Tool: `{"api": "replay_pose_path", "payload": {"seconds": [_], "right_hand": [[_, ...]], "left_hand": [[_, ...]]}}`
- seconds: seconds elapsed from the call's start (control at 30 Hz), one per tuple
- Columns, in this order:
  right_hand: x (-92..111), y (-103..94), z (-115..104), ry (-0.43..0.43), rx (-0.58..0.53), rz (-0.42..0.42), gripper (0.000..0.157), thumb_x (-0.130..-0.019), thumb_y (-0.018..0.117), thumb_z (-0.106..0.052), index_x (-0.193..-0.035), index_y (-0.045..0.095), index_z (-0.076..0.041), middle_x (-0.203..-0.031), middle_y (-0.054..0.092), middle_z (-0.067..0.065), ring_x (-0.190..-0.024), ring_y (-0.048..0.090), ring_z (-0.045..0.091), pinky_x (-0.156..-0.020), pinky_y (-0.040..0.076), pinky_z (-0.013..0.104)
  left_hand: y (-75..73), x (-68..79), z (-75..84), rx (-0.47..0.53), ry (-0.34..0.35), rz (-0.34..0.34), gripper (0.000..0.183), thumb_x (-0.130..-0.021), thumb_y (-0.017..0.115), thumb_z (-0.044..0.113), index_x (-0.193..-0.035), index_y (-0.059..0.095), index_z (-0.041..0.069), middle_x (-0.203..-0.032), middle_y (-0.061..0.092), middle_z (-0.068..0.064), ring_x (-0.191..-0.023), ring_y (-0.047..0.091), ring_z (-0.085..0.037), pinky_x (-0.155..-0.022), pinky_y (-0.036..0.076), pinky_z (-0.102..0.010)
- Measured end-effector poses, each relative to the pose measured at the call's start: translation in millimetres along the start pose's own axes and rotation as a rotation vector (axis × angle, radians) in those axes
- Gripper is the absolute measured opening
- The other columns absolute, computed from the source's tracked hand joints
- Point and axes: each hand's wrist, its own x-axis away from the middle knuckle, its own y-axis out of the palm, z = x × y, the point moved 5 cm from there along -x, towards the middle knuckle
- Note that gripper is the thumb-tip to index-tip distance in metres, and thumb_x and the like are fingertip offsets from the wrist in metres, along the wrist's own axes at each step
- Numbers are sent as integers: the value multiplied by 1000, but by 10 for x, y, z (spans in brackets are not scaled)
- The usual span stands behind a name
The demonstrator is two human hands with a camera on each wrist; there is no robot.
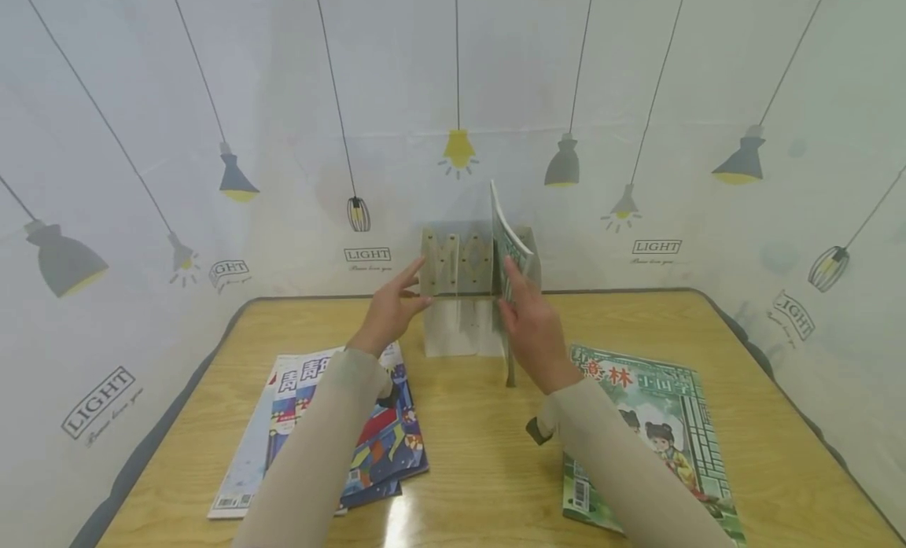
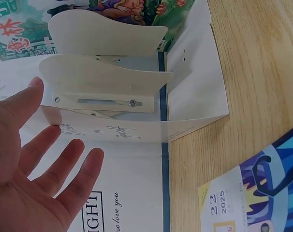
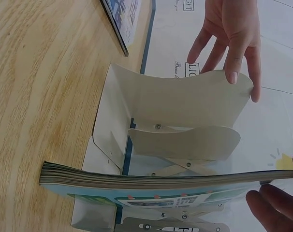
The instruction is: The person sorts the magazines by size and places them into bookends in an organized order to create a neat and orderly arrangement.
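Note:
A cream-white metal book rack [image 1: 451,332] with upright panels and riveted crossbars stands at the table's back. My left hand [image 1: 388,316] is at its left end panel [image 3: 190,99], thumb and index finger on the panel's edge. The other fingers of that hand [image 2: 45,179] extend loosely outside the panel. My right hand [image 1: 539,336] grips a green-covered magazine [image 3: 137,182] upright, thumb on one side and fingers on the other. The magazine stands in the right part of the rack, its lower end jutting toward me. Its illustrated cover [image 2: 23,36] shows behind the inner panels.
Several blue and white magazines [image 1: 396,446] lie overlapped at the left, under my left forearm. Another green magazine [image 1: 654,422] lies at the right, partly beneath my right sleeve. A lamp-patterned cloth wall [image 1: 297,178] rises behind the wooden table [image 1: 481,469].

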Motion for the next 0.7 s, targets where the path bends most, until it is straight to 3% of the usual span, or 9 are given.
{"api": "replay_pose_path", "payload": {"seconds": [0.13, 0.3, 0.6, 0.7], "right_hand": [[18, 2, -13, -6, 30, -5, 72, -87, 70, -5, -149, 34, -7, -105, 62, 22, -73, 60, 31, -61, 55, 41], [63, -6, -41, 2, 69, -32, 68, -87, 70, -7, -147, 38, -8, -117, 61, 27, -94, 63, 41, -73, 57, 48], [150, -41, -70, 6, 75, -69, 66, -85, 68, -7, -146, 42, -9, -132, 55, 24, -99, 62, 40, -52, 54, 36], [180, -52, -70, 1, 62, -81, 65, -85, 67, -9, -145, 42, -8, -136, 52, 22, -103, 61, 40, -54, 55, 37]], "left_hand": [[4, -7, -9, 1, -2, -3, 75, -92, 67, 23, -145, 26, 56, -147, 45, -10, -120, 52, -27, -91, 51, -48], [5, -12, -19, 1, 4, -5, 75, -92, 67, 23, -146, 26, 55, -147, 44, -10, -121, 52, -28, -91, 51, -49], [9, -13, -22, 10, 2, -5, 74, -92, 68, 24, -145, 26, 56, -148, 44, -10, -122, 52, -29, -91, 51, -49], [0, -12, -20, 5, 10, -5, 75, -92, 68, 23, -146, 26, 54, -147, 44, -11, -122, 52, -30, -91, 51, -50]]}}
